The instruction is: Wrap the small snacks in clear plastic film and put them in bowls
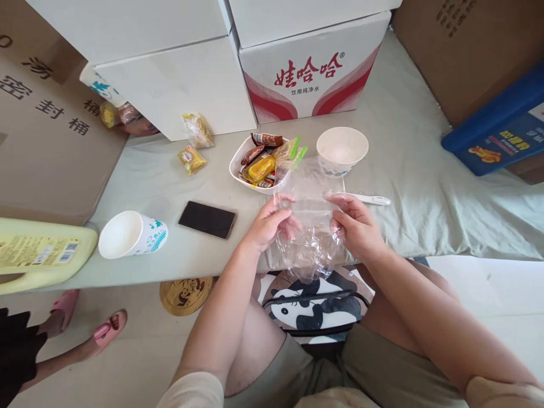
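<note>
Between my two hands stretches a clear plastic bag (312, 249), thin and crinkled, hanging over the table's front edge. My left hand (274, 221) pinches its left side, and my right hand (357, 224) pinches the right side. Just beyond, a white bowl (234, 170) holds several wrapped snacks (260, 169) in brown, yellow and green packaging; the bag partly covers its right side. A paper bowl (342, 148) with a blue pattern stands behind my right hand. Beside that hand lies a white handle (374, 199), its other end hidden by the bag.
A phone (207, 219) and a tilted paper cup (134, 235) lie left, near a yellow jug (42, 252). Two wrapped snacks (192, 160) rest near white boxes (314, 73) at the back. A blue container (497, 124) is at right. Another person's foot (104, 337) shows lower left.
</note>
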`<state>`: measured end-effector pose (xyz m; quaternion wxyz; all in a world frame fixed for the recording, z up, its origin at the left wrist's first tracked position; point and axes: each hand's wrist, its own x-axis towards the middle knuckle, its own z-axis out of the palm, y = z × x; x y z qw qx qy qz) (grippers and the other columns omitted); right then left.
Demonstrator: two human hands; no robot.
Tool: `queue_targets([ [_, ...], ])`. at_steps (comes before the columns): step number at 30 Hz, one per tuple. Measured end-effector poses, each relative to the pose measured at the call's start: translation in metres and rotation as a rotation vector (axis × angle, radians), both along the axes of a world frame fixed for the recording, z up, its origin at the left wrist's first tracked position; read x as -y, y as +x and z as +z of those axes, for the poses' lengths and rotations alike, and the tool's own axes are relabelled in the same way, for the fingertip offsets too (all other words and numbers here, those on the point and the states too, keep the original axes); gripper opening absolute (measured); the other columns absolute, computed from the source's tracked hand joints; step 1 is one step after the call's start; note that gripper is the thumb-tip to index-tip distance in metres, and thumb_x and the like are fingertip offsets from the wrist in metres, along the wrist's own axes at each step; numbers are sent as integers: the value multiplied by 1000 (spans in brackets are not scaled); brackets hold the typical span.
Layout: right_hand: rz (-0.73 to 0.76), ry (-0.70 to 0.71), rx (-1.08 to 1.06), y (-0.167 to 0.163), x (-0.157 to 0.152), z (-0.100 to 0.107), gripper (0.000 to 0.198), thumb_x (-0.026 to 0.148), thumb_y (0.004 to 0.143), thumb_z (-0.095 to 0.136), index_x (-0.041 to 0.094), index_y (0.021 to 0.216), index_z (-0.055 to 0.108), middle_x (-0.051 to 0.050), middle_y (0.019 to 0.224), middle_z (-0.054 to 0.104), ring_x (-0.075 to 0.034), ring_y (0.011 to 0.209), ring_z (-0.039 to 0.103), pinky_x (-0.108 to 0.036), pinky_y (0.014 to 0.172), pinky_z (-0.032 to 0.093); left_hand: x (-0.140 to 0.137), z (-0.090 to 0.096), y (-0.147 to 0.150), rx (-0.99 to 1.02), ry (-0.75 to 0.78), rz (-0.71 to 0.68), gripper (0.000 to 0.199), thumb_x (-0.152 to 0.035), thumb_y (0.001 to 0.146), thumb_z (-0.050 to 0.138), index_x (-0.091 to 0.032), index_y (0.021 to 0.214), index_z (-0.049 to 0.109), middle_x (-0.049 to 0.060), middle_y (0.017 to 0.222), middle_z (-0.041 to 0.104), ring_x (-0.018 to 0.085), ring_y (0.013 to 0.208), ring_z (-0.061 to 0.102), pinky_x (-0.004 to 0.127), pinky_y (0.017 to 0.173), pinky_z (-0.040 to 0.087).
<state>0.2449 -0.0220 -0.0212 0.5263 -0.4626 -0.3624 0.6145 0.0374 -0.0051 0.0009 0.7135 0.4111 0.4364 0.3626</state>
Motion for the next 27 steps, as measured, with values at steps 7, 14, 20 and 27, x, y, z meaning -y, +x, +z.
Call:
queue_targets([
  [7,-29,-17,-204,5,-1,1,17,19,66,71,20,59,57,-1,118,71,-5,49,45,-26,47,35,-3,3,3,133,-36,114,15,-26,67,66,-18,73,56,-2,57,65,11,42,57,21,41,43],
  [14,37,-133,-274,10,-8,-3,39,54,78,62,21,57,63,-5,91,74,-13,59,55,-31,60,47,-11,-11,5,-25,-7,106,42,-51,79,51,-15,63,64,7,60,67,15,50,60,28,51,48],
  [20,55,-108,-153,13,-10,-7,44,57,75,71,21,54,60,-7,84,73,-14,64,55,-30,69,51,-5,-13,1,-518,618,23,36,-42,85,62,-17,59,67,5,64,67,15,62,60,27,60,44],
  [27,162,-27,40,13,-5,-4,23,47,78,67,27,86,75,-1,143,53,-27,121,55,-33,77,53,-4,-10,1,-693,730,-37,11,-23,80,66,-23,76,77,4,77,72,16,67,62,28,68,46],
])
